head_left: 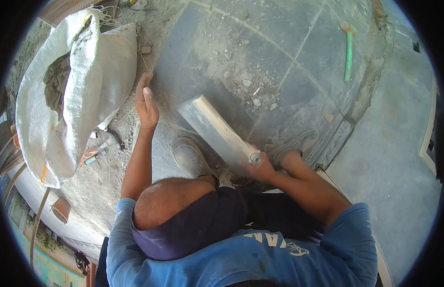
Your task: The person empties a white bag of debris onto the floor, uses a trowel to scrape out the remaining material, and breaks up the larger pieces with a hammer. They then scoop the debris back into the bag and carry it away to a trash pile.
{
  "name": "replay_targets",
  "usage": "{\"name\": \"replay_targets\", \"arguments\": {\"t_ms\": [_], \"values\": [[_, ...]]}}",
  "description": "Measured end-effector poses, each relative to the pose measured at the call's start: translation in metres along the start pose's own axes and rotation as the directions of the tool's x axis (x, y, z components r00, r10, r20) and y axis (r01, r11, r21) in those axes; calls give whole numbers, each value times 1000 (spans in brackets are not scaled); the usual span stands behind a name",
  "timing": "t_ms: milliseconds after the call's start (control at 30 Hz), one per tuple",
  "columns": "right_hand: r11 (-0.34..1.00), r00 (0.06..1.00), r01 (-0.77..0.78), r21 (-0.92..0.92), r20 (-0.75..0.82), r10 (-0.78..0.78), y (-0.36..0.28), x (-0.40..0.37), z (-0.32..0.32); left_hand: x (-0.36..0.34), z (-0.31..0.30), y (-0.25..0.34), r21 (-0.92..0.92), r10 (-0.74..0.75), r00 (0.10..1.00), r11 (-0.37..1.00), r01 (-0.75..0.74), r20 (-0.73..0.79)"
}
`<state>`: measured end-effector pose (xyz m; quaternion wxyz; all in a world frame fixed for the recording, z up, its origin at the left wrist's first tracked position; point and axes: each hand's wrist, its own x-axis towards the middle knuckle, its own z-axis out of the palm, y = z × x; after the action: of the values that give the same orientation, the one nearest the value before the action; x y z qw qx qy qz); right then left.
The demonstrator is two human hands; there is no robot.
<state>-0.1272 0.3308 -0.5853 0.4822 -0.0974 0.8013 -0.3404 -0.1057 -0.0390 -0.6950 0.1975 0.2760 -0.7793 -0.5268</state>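
Board [215, 131], flat and motion-blurred, is gripped at its near end by the right hand [261, 170] — its long axis runs from that grip out toward between 10 and 11 o'clock. Its free end stands at about 3 o'clock from the left hand [147, 107], well apart from it. That hand is spread open with nothing visible in it, the sack [90, 86] near it toward 9 o'clock. Loose rubble [256, 102] lies at 12 o'clock from the right hand — the nearer of the two.
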Motion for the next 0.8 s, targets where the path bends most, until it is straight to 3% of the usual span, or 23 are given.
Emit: {"name": "replay_targets", "arguments": {"t_ms": [33,100,167,233,300,367,433,500,567,600,633,700,767,800], "values": [[998,998,-60,33,24,60,5,-17,19,0,2,0,-7,2,1000,1000,-2,-3],[998,995,-66,14,-75,67,61,-34,77,1,6,1,-33,-10,1000,999,10,-22],[990,992,-101,101,-71,109,44,-20,84,1,9,4,-36,-11,1000,999,11,-14],[974,989,-128,185,-53,140,26,-2,73,3,13,5,-30,-13,1000,999,12,-17],[996,984,-63,69,-165,74,6,24,55,3,17,4,-35,-22,1000,999,22,3],[989,957,-147,-22,-257,136,-17,58,15,4,18,7,-7,-11,1000,1000,11,19],[983,959,-30,-183,-282,-23,-29,80,-22,11,22,9,9,15,1000,1000,-15,25],[959,925,243,-149,-262,-275,-69,88,-60,10,24,8,121,59,994,990,-70,91],[947,974,124,-297,-148,-174,-122,92,-108,6,27,13,226,139,982,960,-165,128],[918,955,143,-370,-190,-226,-148,97,-131,4,29,14,326,207,961,910,-257,181],[884,931,158,-440,-231,-282,-168,107,-153,-2,30,10,323,158,958,917,-233,241],[757,879,-112,-644,-420,-227,-188,143,-202,-14,33,21,405,157,940,871,-277,303],[638,726,-38,-769,-460,-511,-170,189,-251,-26,37,32,484,150,921,814,-321,359],[634,721,-32,-773,-457,-521,-160,214,-270,-35,40,32,562,88,924,770,-301,373]]}}
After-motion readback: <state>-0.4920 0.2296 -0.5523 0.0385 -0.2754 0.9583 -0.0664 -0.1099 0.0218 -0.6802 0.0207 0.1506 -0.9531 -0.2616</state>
